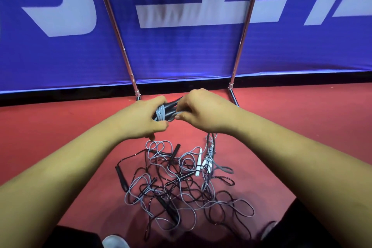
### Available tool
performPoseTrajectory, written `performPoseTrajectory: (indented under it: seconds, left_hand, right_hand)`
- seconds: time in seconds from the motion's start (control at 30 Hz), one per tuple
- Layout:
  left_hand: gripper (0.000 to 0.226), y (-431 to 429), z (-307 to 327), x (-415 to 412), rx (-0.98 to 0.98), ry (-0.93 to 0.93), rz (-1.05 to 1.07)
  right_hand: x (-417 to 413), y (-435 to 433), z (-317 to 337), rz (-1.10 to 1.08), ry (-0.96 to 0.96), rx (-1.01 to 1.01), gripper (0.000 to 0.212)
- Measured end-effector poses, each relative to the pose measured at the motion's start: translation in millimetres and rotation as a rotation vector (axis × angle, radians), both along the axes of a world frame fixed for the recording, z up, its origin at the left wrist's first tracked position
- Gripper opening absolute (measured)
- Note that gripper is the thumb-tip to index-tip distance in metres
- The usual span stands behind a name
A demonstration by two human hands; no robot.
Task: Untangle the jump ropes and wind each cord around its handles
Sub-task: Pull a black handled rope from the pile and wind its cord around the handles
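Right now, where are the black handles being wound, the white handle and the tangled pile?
black handles point(171, 105): head view, bare middle between the hands.
white handle point(198, 162): head view, mid-shaft.
tangled pile point(181, 193): head view, centre cords.

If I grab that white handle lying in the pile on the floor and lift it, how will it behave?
The white handle itself looks rigid and probably light. Its cord seems floppy and is looped through the tangled pile, so lifting it would likely drag neighbouring grey and black cords along. It looks round, so it might roll on the red floor if freed.
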State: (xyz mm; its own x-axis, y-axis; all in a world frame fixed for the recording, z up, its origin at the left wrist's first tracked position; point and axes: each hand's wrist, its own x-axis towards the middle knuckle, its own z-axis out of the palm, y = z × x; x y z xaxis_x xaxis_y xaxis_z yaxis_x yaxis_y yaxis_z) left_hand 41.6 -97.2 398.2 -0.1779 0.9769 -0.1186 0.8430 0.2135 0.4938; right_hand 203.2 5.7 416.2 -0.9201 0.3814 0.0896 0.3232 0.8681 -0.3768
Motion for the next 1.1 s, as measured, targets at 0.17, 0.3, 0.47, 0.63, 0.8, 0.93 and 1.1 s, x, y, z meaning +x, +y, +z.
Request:
performPoseTrajectory:
  seconds: [0.17, 0.3, 0.47, 0.63, 0.8, 0.93, 1.1]
  left_hand:
    - [0.032, -2, 4, 6, -0.097, 0.03, -0.121]
    - [0.026, -8, 8, 18, -0.056, -0.01, -0.173]
    - [0.05, -12, 6, 28, -0.03, -0.005, -0.183]
    - [0.031, -16, 13, 28, 0.06, -0.189, -0.169]
    - [0.049, -20, 23, 25, 0.191, -0.598, -0.111]
    - [0.035, -15, 28, 21, 0.295, -0.672, -0.03]
    - [0.019, -10, 26, 8, 0.321, -0.617, 0.123]
  right_hand:
    - [-1, -4, 10, -0.019, 0.029, 0.132, 0.019]
    - [2, 7, 15, -0.042, 0.071, -0.027, 0.031]
    - [3, 16, 9, 0.043, 0.047, -0.34, 0.03]
    - [10, 32, 2, 0.028, 0.117, -0.695, 0.007]
    - [4, 29, -17, 0.038, 0.308, -1.039, 0.017]
    - [-2, 22, -28, -0.009, 0.331, -1.1, 0.02]
    - [0, 13, -28, -0.032, 0.238, -1.032, 0.022]
